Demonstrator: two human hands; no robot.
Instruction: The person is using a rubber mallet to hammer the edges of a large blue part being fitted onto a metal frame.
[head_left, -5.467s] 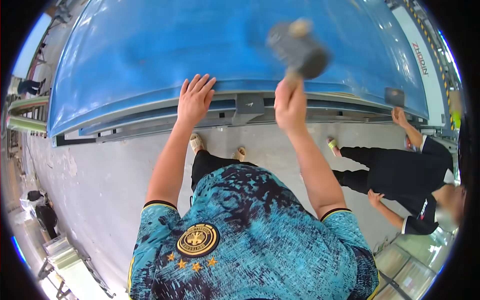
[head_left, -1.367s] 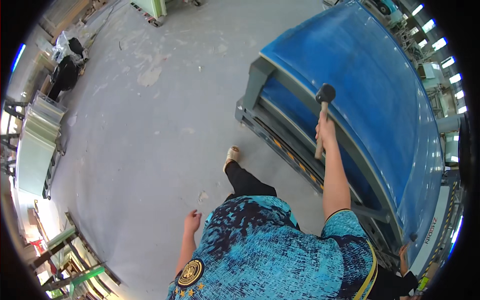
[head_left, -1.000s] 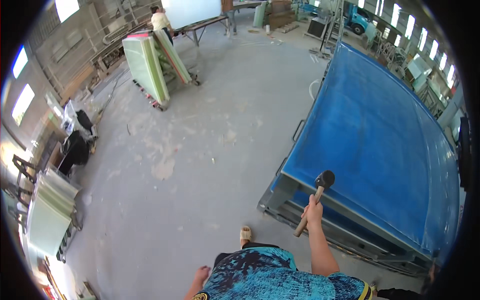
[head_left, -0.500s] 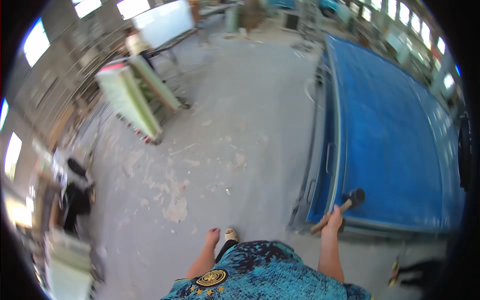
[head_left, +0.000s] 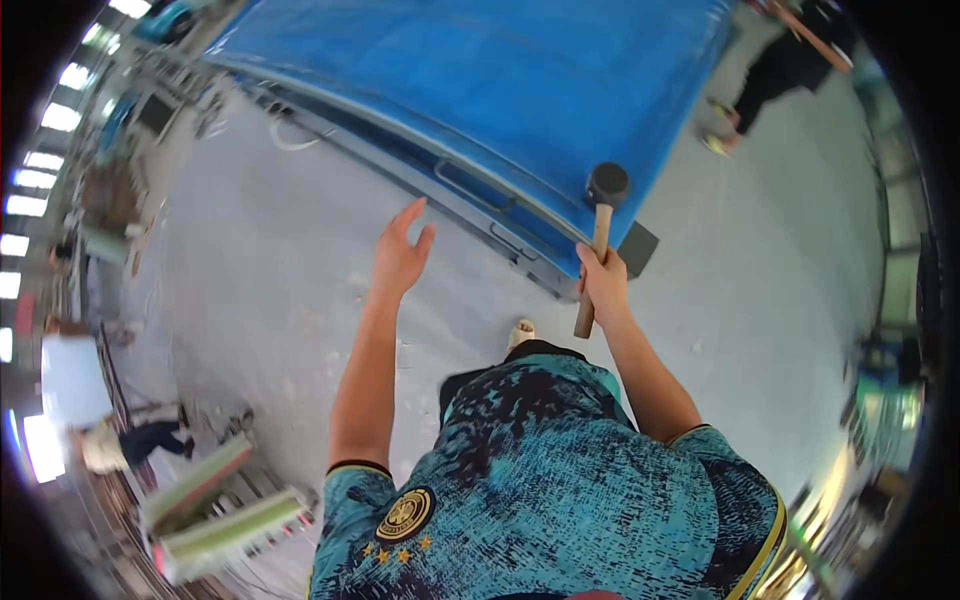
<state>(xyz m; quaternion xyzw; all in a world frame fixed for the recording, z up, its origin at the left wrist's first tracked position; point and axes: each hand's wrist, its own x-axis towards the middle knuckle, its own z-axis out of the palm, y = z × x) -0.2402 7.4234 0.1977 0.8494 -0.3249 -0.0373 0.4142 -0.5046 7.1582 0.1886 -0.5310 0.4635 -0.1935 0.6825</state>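
A mallet (head_left: 602,228) with a black head and a wooden handle is gripped in my right hand (head_left: 604,282). Its head is raised at the near corner of a large blue machine table (head_left: 480,75), whose top looks like a smooth blue sheet; I cannot tell whether the head touches it. My left hand (head_left: 403,250) reaches forward with thumb and fingers apart, holding nothing. Just beyond it runs the machine's side frame, where a metal handle bar (head_left: 470,185) sticks out.
Another person (head_left: 790,60) in dark clothes stands at the far right beside the machine. At the lower left a second person (head_left: 120,440) is near a wheeled rack (head_left: 230,530) with pale panels. Grey floor (head_left: 270,250) lies between. A white hose loop (head_left: 292,135) rests by the machine.
My body has turned right, so the blue machine now lies in front of me. My left hand has risen forward and opened from a closed shape. The mallet stays in my right hand.
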